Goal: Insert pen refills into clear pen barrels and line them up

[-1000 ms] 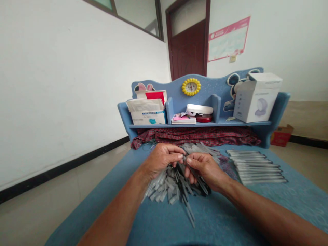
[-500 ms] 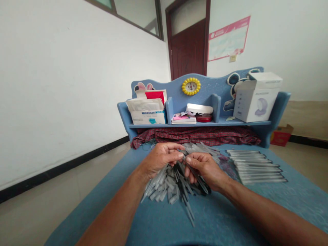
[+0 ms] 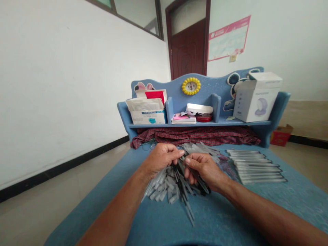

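Over a heap of thin translucent plastic sleeves (image 3: 160,186) on the blue desk, my two hands work close together. My left hand (image 3: 165,157) is closed, thumb against forefinger; what lies in that pinch is too small to make out. My right hand (image 3: 202,167) is closed around a slim dark pen-like stick (image 3: 196,176), which slants down to the right beneath the fingers. Between and below the hands lie black sticks (image 3: 179,179), one ending in a clear tip towards me. More sleeves (image 3: 200,147) show behind the fingers.
A row of slim sleeved sticks with black ends (image 3: 256,167) lies at the right. Behind the heap is a folded red checked cloth (image 3: 194,135). The blue shelf (image 3: 225,123) carries a mask box (image 3: 148,116), papers, a red tin (image 3: 204,118) and a white carton (image 3: 257,99).
My left thumb and forefinger have closed together, where they were slightly apart before. My right hand has shifted very little, and the heap looks the same.
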A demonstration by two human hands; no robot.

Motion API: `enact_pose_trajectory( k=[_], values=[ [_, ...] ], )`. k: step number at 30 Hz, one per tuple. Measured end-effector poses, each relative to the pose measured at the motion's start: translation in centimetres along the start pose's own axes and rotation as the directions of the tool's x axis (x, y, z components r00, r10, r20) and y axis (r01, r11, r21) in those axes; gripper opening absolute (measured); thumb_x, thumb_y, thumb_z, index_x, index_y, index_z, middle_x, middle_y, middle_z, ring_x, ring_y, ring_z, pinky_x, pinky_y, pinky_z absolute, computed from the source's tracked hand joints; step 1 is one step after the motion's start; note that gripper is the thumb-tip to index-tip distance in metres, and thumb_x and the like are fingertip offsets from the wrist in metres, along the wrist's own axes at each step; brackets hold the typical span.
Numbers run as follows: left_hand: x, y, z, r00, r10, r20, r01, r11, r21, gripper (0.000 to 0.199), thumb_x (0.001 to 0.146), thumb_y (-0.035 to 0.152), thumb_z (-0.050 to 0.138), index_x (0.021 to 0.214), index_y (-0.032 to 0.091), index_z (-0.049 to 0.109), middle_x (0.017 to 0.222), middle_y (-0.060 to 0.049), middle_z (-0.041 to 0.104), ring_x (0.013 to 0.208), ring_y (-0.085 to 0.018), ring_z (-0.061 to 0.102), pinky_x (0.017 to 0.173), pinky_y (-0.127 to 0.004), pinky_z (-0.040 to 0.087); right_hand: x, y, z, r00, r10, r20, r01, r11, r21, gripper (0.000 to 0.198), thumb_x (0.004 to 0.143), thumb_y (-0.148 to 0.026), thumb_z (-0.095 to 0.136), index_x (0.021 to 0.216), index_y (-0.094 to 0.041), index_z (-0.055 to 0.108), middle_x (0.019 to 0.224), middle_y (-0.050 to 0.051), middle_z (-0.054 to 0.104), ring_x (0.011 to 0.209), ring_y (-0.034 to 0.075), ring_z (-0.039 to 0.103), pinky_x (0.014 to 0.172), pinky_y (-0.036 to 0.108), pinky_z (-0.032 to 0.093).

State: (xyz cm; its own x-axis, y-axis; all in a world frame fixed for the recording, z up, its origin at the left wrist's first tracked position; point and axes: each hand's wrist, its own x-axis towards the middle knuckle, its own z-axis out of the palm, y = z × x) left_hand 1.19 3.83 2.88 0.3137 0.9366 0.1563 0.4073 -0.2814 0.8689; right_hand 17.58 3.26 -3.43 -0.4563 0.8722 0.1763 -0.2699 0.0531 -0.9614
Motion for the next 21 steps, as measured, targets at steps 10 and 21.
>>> enact_pose_trajectory(
  k=[10,21],
  values=[
    [-0.08,0.00,-0.03,0.999,0.020,0.026,-0.017,0.993,-0.116,0.021,0.068,0.029,0.069,0.081,0.013,0.070,0.060,0.000,0.062,0.054,-0.010,0.051,0.052,-0.021,0.036,-0.07,-0.11,-0.02,1.000,-0.001,0.005,0.000,1.000,0.030,0.034,0.077,-0.046,0.062,0.064,-0.015,0.056,0.050,-0.002,0.062,0.033,0.006,0.048,0.034,0.017,0.035],
    [-0.05,-0.21,-0.11,0.999,0.021,0.026,-0.018,0.992,-0.127,0.022,0.067,0.029,0.069,0.081,0.013,0.070,0.063,-0.001,0.063,0.057,-0.011,0.051,0.054,-0.021,0.037,-0.04,-0.01,-0.06,1.000,-0.005,0.006,0.005,0.999,0.032,0.034,0.077,-0.045,0.062,0.063,-0.015,0.056,0.050,-0.001,0.062,0.032,0.006,0.048,0.033,0.017,0.035]
  ],
)
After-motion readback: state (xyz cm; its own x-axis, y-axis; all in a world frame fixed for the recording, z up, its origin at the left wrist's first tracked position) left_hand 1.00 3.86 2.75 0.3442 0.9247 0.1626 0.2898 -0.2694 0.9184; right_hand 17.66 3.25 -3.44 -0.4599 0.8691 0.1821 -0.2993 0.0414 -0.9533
